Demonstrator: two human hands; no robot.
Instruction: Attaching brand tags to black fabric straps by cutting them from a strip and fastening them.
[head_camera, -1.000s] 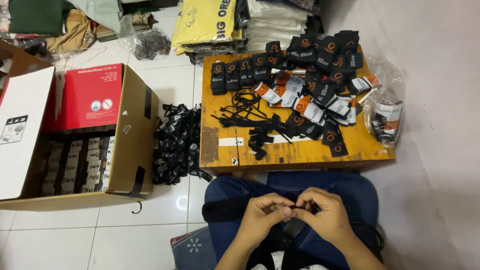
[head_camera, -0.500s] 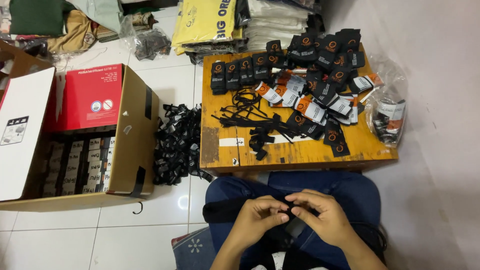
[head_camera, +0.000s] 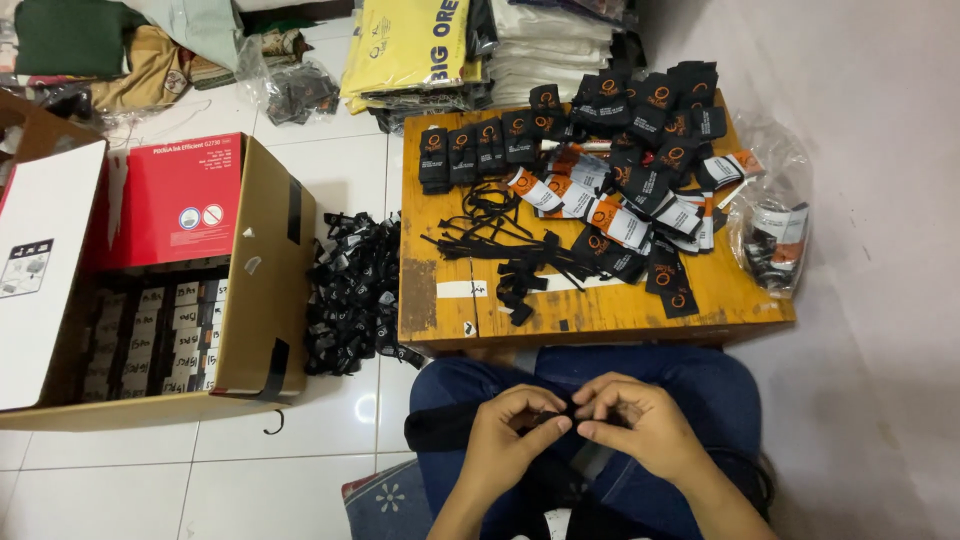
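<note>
- Change since the earlier frames: small. Both hands stay over the lap, fingertips together; the left hand's fingers curl a little tighter around the piece. Table, box and piles are unchanged.
- Left hand (head_camera: 508, 440): fingers bent, thumb and forefinger pinched on a small black strap piece (head_camera: 552, 418). Grasping, not released.
- Right hand (head_camera: 640, 425): fingers curled, tips pinched on the same piece from the other side. Also grasping.
- Key relation: the piece lies directly between the two sets of fingertips, over the blue-jeaned lap (head_camera: 690, 375), just below the near edge of the low wooden table (head_camera: 440, 300). Its long axis runs roughly left to right, from one hand to the other. Both hands touch it; neither is clearly nearer.
- Most of the piece is hidden by the fingers; its exact shape cannot be told.
- A wider black band (head_camera: 440, 428) lies across the left thigh, just beside the left hand; whether it joins the pinched piece cannot be told.
- On the table, well apart from the hands: loose black straps (head_camera: 500, 225), and rows of black folded pieces with orange marks (head_camera: 620, 110).
- Floor, to the person's left: a heap of black pieces (head_camera: 350, 295), then an open cardboard box (head_camera: 265, 280) with packed rows inside.
- Right of the table: a clear plastic bag (head_camera: 775, 235) of similar items.
</note>
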